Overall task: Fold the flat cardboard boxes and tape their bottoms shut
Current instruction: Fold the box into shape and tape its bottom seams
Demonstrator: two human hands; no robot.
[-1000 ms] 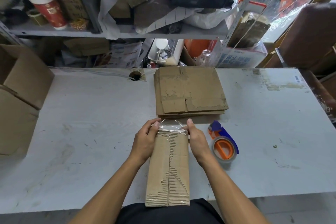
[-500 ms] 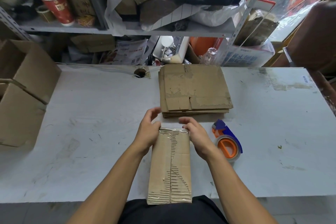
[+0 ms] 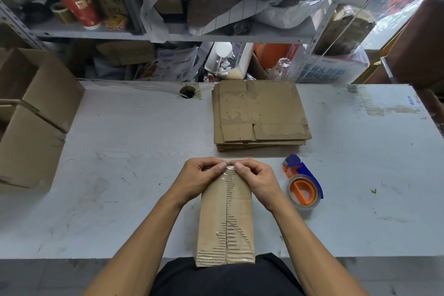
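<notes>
A folded cardboard box (image 3: 225, 221) stands bottom-up at the table's near edge, its centre seam covered by clear tape. My left hand (image 3: 199, 180) and my right hand (image 3: 258, 179) both rest on the box's far end, thumbs meeting at the middle and pressing the tape over that edge. A stack of flat cardboard boxes (image 3: 260, 115) lies just beyond. An orange and blue tape dispenser (image 3: 304, 187) with a clear roll sits on the table to the right of my right hand.
The white table (image 3: 125, 175) has a cable hole (image 3: 188, 92) at the back. Two assembled cardboard boxes (image 3: 31, 115) stand at the left edge. Cluttered metal shelves (image 3: 168, 36) rise behind the table. A brown chair back (image 3: 422, 43) is at the right.
Both hands slid from the box's far corners toward the middle of its far edge, pressing the tape end down. The loose tape that stuck up is now flat.
</notes>
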